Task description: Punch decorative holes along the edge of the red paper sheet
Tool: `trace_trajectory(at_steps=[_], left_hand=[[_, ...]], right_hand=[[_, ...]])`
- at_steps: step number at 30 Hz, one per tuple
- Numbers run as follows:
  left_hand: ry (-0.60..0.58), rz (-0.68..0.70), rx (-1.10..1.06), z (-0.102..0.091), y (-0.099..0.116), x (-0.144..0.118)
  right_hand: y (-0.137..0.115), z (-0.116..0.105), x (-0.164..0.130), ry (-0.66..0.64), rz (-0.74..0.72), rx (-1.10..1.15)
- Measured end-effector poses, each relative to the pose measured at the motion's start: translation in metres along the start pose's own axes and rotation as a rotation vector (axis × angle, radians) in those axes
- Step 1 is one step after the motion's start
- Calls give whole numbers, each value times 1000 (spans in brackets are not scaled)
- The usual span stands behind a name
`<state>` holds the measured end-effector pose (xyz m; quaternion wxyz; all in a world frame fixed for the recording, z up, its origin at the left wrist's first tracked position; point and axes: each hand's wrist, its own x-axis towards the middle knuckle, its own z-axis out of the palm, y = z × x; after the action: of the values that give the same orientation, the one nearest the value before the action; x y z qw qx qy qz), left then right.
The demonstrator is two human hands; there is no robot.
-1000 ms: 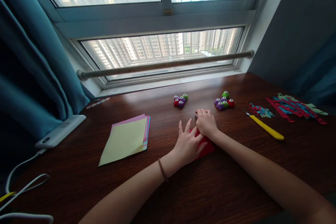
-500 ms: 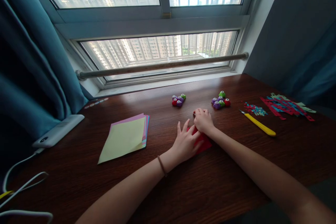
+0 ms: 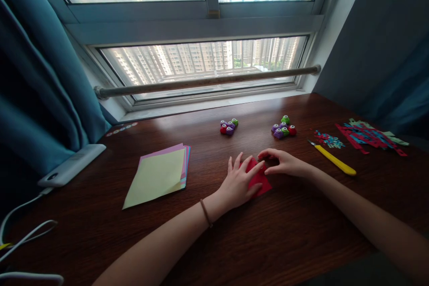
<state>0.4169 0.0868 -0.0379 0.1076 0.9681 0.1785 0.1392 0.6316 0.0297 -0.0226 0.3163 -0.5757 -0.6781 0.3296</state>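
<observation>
paper stack point(image 3: 157, 178): laid on the desk point(image 3: 268, 241), left of the hands
left hand point(image 3: 239, 182): spread flat, pressed on the red paper point(image 3: 259, 179)
red paper: pinned at desk centre
right hand point(image 3: 284, 164): curled, fingertips pinching the red paper's edge
yellow knife point(image 3: 335, 161): rested to the right

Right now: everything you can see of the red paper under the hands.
The red paper is a small, thin, matte sheet lying flat on the dark wooden desk, apparently folded, with a pointed corner showing toward the near right. The left hand lies flat over its left part, fingers spread. The right hand arches over its far edge, fingertips at the paper's top. Much of it is hidden by the hands; any creases cannot be made out.
</observation>
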Motion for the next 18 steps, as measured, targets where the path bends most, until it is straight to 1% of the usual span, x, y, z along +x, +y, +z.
trace_trajectory(at_steps=[3,6,8,9,11,15,18], left_hand=[[-7,-16,-21,-1,0,0],[-17,-36,-41,-1,0,2],[-27,-45,-54,-1,-1,3],[-32,-47,-61,0,-1,3],[-41,-48,-74,0,-2,4],[-57,-50,-106,0,-3,4],[-67,-44,-128,-1,-3,4]], right_hand=[[6,2,-8,37,-40,-47],[5,8,-7,42,-92,-82],[5,7,-6,46,-113,-92],[6,4,-6,65,-101,-94],[14,-5,-7,163,-27,-97],[44,-30,-7,496,153,-161],[66,-41,-5,677,237,-245]])
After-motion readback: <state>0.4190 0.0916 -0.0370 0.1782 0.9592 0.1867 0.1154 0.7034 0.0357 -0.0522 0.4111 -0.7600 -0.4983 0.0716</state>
